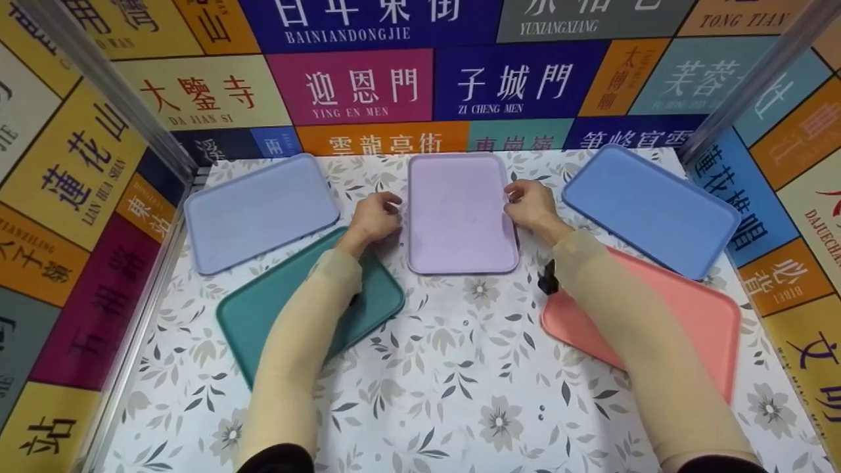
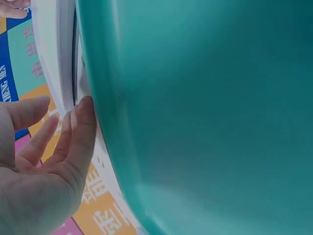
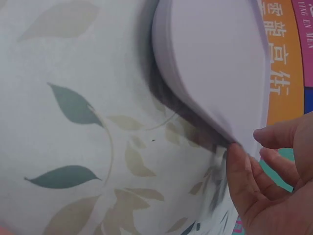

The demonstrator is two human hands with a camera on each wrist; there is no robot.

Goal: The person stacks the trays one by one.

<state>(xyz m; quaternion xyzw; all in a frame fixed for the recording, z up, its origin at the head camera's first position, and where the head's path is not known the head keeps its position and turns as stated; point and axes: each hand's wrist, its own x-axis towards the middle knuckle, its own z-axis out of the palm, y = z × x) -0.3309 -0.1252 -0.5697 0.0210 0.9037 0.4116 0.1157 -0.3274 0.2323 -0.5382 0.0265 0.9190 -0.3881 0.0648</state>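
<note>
A lilac tray (image 1: 460, 213) lies upright-lengthwise at the back middle of the table. At its right rim my right hand (image 1: 531, 205) pinches the edge. In the right wrist view, a fingertip of the right hand (image 3: 274, 186) touches the rim's outer side, another finger reaches over it, and a shadow shows under the lilac tray (image 3: 215, 54). My left hand (image 1: 377, 217) hovers just off the left rim, with a small gap between. The left wrist view shows the left hand (image 2: 49, 166) with parted, bent fingers holding nothing, beside the green tray (image 2: 205, 107).
A pale periwinkle tray (image 1: 263, 213) lies back left and a blue tray (image 1: 650, 207) back right. Under my forearms are the green tray (image 1: 302, 289) and a coral tray (image 1: 690, 315). Lettered panels (image 1: 361, 82) wall in the floral-covered table (image 1: 473, 394).
</note>
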